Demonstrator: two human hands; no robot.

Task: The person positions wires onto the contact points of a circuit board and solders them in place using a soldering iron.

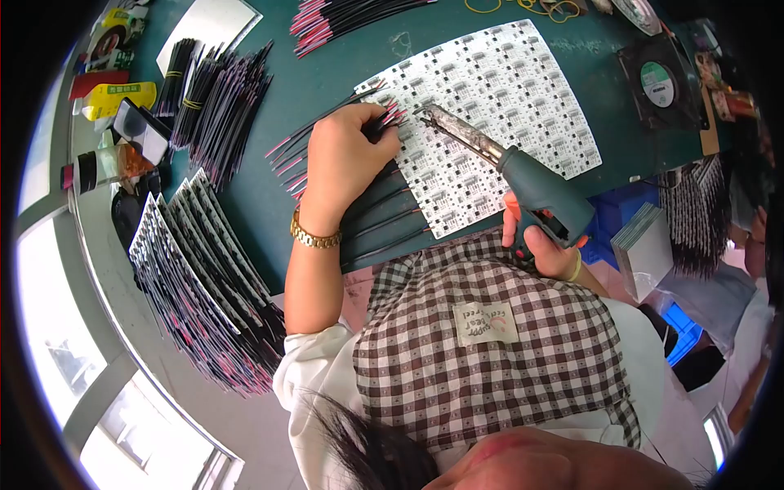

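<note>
A white sheet of small circuit boards (514, 90) lies on the green table in front of me. My left hand (347, 155), with a gold watch at the wrist, is closed around a bunch of thin black wires (390, 117) with red and white ends, over the sheet's left edge. Several more black wires (384, 222) stick out leftward from that edge below the hand. My right hand (545, 247) grips the handle of a dark green soldering gun (543, 192). The gun's metal tip points up and left, close to the wire ends; whether it touches them I cannot tell.
Bundles of black wires (224, 114) and a yellow bottle (121, 100) lie at the left. Wired board sheets (200, 245) stand at the table's left front edge. More wires (347, 20) lie at the back. A black fan (660, 82) sits at the right, near a blue crate (608, 216).
</note>
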